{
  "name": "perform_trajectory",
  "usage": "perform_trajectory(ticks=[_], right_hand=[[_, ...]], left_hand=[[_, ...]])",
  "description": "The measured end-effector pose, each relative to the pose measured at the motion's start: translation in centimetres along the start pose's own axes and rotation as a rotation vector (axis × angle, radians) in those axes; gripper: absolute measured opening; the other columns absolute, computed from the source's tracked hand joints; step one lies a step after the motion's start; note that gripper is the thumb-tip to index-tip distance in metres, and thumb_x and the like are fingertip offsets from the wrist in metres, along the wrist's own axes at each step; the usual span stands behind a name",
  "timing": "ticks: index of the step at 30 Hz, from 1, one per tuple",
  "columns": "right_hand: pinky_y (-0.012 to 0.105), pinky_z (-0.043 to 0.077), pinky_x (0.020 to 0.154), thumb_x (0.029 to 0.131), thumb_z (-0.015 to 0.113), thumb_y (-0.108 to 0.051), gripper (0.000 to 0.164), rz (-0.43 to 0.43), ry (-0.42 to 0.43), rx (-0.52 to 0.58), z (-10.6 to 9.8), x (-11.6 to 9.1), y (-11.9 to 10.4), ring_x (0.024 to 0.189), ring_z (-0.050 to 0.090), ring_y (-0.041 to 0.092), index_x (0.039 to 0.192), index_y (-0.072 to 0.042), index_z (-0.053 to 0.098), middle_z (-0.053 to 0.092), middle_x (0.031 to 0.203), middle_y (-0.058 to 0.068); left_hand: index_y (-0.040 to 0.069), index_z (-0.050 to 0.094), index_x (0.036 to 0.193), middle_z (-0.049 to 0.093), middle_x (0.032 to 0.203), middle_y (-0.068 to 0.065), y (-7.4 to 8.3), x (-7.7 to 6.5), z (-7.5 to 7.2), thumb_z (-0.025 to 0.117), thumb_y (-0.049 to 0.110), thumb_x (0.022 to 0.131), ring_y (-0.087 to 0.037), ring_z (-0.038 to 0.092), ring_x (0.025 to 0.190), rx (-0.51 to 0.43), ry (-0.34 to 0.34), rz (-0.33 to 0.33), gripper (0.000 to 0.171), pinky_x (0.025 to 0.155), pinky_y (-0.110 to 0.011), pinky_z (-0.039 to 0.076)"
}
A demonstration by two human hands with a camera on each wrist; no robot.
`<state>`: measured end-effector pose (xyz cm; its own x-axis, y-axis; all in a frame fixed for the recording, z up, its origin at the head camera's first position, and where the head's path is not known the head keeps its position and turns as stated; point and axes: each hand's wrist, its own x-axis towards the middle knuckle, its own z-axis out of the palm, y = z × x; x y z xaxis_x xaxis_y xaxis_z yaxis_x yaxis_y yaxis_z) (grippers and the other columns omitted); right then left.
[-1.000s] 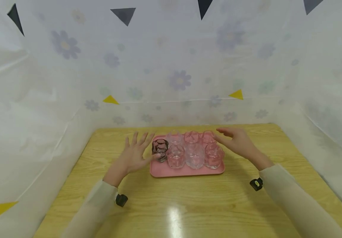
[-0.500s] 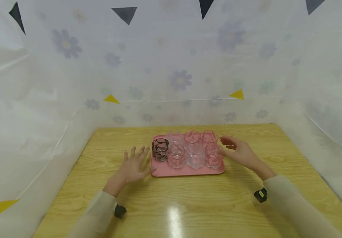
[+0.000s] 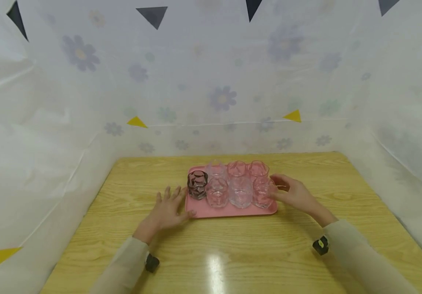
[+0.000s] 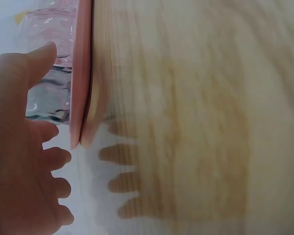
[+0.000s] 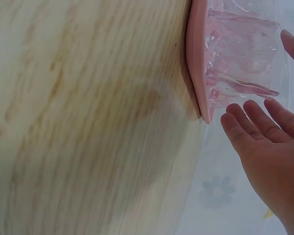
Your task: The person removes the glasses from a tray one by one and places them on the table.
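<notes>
A pink tray [image 3: 225, 212] bears several faceted drinking glasses in two rows. A smoky dark glass [image 3: 198, 185] stands at its left end, and a pink-tinted glass [image 3: 262, 200] at its front right. My left hand [image 3: 166, 213] is beside the tray's left end with fingers spread, its thumb near the front left corner. In the left wrist view, its thumb shows in front of the dark glass [image 4: 51, 95]. My right hand [image 3: 296, 196] is around the right side of the front right glass, thumb in front. Contact is unclear; the right wrist view shows its fingers extended beside the clear-walled glass [image 5: 245, 54].
The tray lies on a wood-grain table [image 3: 240, 253] towards its far side. Two clear glasses, a clear glass [image 3: 240, 196] in front and another behind, stand among the pink ones. White flower-patterned sheeting [image 3: 196, 81] surrounds the table at the back and sides.
Both hands have come down from above the tray's ends to its sides. My right hand has closed in on the front right glass. The tray and glasses have stayed put.
</notes>
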<state>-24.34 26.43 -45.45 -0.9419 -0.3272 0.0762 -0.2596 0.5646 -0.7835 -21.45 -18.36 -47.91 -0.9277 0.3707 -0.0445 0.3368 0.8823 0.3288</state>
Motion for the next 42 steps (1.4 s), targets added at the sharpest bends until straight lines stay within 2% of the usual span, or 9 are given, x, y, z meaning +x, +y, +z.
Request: perform_trajectory(ticks=[9, 17, 25, 29, 35, 42], right_hand=[[0.059, 0.051, 0.112, 0.092, 0.084, -0.034, 0.082, 0.033, -0.012, -0.025, 0.6, 0.3, 0.7, 0.137, 0.057, 0.046, 0.157, -0.004, 0.046, 0.054, 0.155, 0.023], [0.058, 0.051, 0.111, 0.089, 0.087, -0.037, 0.089, 0.044, -0.015, -0.043, 1.2, 0.6, 1.3, 0.137, 0.057, 0.046, 0.158, -0.002, 0.043, 0.053, 0.156, 0.024], [0.054, 0.054, 0.108, 0.090, 0.086, -0.034, 0.086, 0.043, -0.025, -0.053, 1.5, 0.8, 1.4, 0.134, 0.059, 0.041, 0.158, -0.003, 0.044, 0.055, 0.153, 0.024], [0.053, 0.054, 0.107, 0.090, 0.086, -0.032, 0.084, 0.030, -0.023, -0.044, 1.7, 0.9, 1.6, 0.133, 0.060, 0.042, 0.156, -0.001, 0.045, 0.057, 0.150, 0.026], [0.050, 0.055, 0.104, 0.089, 0.087, -0.034, 0.081, 0.032, -0.006, -0.054, 1.8, 0.9, 1.6, 0.130, 0.062, 0.039, 0.154, -0.004, 0.048, 0.060, 0.147, 0.023], [0.058, 0.053, 0.107, 0.088, 0.088, -0.035, 0.083, 0.035, 0.008, -0.046, 1.9, 0.9, 1.6, 0.134, 0.059, 0.044, 0.153, -0.001, 0.048, 0.058, 0.149, 0.025]], left_hand=[[0.012, 0.022, 0.170, 0.024, 0.172, -0.025, 0.0, 0.2, 0.6, 0.053, 0.068, 0.100, -0.060, 0.010, 0.158, -0.005, -0.040, -0.024, 0.095, 0.124, -0.079, 0.004], [0.014, 0.019, 0.170, 0.023, 0.173, -0.024, -0.2, 0.5, 0.9, 0.053, 0.070, 0.099, -0.060, 0.012, 0.157, -0.013, -0.059, -0.032, 0.097, 0.124, -0.079, 0.006], [0.016, 0.016, 0.171, 0.019, 0.174, -0.023, -0.3, 0.4, 0.9, 0.054, 0.070, 0.099, -0.058, 0.011, 0.158, -0.061, -0.087, -0.054, 0.098, 0.125, -0.077, 0.008], [0.016, 0.015, 0.171, 0.019, 0.174, -0.023, -0.3, 0.4, 0.8, 0.055, 0.070, 0.099, -0.058, 0.012, 0.158, -0.065, -0.092, -0.057, 0.098, 0.125, -0.076, 0.008], [0.016, 0.015, 0.171, 0.018, 0.174, -0.023, -0.2, 0.3, 0.7, 0.055, 0.070, 0.099, -0.057, 0.011, 0.159, -0.068, -0.098, -0.056, 0.098, 0.126, -0.076, 0.008], [0.014, 0.017, 0.171, 0.021, 0.173, -0.025, -0.2, 0.4, 0.8, 0.055, 0.068, 0.100, -0.059, 0.014, 0.158, -0.064, -0.082, -0.048, 0.097, 0.125, -0.077, 0.010]])
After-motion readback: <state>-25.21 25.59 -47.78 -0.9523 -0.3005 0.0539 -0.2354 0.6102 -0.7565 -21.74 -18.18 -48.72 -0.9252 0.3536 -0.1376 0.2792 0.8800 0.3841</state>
